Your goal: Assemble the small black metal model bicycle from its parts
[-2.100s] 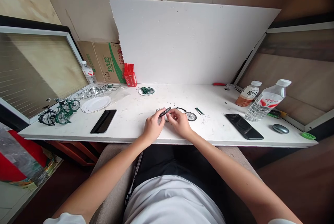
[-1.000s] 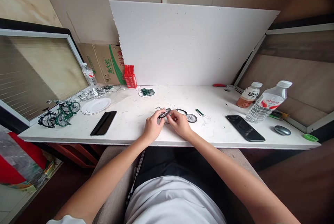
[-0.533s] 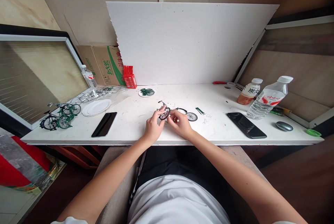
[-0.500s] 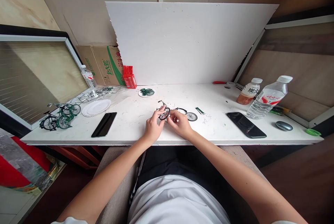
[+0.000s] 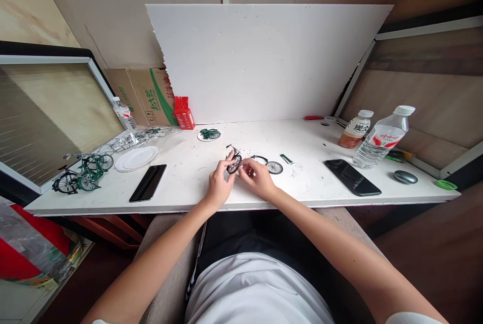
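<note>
My left hand (image 5: pixel 220 181) pinches a small black spoked wheel (image 5: pixel 234 164) of a model bicycle, held upright just above the table. A tiny black handlebar part (image 5: pixel 233 149) shows right behind the wheel; whether the two are joined I cannot tell. Close on the wheel's right side, my right hand (image 5: pixel 257 178) has its fingertips pressed together, and what is between them is hidden. Beyond the right hand lie a second spoked wheel (image 5: pixel 274 167) and a curved black part (image 5: pixel 259 157). A thin green piece (image 5: pixel 286 159) rests farther right.
Assembled model bicycles (image 5: pixel 85 173) stand at the table's left end, near white paper plates (image 5: pixel 136 158) and a phone (image 5: pixel 148 183). A plate of green parts (image 5: pixel 209 134) is farther back. On the right are another phone (image 5: pixel 352 177), a water bottle (image 5: pixel 385 138), a drink bottle (image 5: pixel 355 129) and a mouse (image 5: pixel 405 177).
The whole view has shifted slightly. Both hands keep nearly the same pose at the wheel, which looks turned a little more edge-on.
</note>
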### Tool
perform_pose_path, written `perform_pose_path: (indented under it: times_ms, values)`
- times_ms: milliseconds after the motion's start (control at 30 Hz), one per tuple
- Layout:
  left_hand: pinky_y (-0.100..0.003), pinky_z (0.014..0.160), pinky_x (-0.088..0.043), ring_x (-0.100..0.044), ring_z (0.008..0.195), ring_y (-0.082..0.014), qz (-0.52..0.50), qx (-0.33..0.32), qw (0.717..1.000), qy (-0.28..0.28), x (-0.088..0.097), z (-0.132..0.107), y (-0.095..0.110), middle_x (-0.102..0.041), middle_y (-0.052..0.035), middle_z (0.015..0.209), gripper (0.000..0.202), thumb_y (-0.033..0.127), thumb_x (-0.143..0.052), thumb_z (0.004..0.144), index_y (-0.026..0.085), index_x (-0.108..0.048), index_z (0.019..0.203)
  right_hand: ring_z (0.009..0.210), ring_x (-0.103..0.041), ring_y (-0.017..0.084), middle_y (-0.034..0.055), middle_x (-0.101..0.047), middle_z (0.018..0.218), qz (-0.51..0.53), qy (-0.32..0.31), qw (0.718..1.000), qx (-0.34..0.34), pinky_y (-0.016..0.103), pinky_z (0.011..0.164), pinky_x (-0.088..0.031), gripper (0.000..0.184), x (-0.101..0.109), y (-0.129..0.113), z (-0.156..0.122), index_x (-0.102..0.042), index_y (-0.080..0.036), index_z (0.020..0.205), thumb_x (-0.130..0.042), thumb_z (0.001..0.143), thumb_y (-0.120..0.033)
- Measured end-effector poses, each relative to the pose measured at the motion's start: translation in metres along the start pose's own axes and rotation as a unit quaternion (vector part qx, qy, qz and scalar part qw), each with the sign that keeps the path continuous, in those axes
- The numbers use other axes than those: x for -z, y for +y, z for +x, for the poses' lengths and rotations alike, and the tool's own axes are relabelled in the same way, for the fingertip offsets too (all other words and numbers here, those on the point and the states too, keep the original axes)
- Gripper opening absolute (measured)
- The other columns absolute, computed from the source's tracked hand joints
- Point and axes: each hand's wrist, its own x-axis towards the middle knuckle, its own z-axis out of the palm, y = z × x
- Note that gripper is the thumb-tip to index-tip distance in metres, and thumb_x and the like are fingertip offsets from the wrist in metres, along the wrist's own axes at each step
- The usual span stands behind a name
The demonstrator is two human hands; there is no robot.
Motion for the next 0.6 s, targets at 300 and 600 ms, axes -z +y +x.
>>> perform_pose_path:
  times_ms: [300,600]
  values:
    - [-0.045,0.113,-0.059,-0.063,0.139,-0.0259,-0.020,-0.001,1.000,0.004,-0.0016,-0.0013,-0.0026,-0.060,-0.0157,0.155,0.022,0.018,-0.057,0.104,0.022,-0.058,0.125,0.065,-0.058,0.016,0.0011,-0.065,0.075,0.009,0.002,1.000,0.011,0.030,0.065,-0.048,0.022,-0.0003,0.0016,-0.0009,-0.066,-0.023,0.109,-0.053,0.105,-0.040]
    - [-0.046,0.113,-0.059,-0.065,0.137,-0.0285,-0.072,0.003,0.997,0.026,-0.0012,-0.0010,-0.0029,-0.062,-0.0151,0.152,0.024,0.017,-0.065,0.100,0.022,-0.065,0.123,0.062,-0.054,0.015,-0.0011,-0.060,0.070,0.089,-0.008,0.996,-0.017,0.028,0.062,-0.044,0.024,0.0008,0.0006,0.0015,-0.069,-0.020,0.106,-0.059,0.103,-0.041]
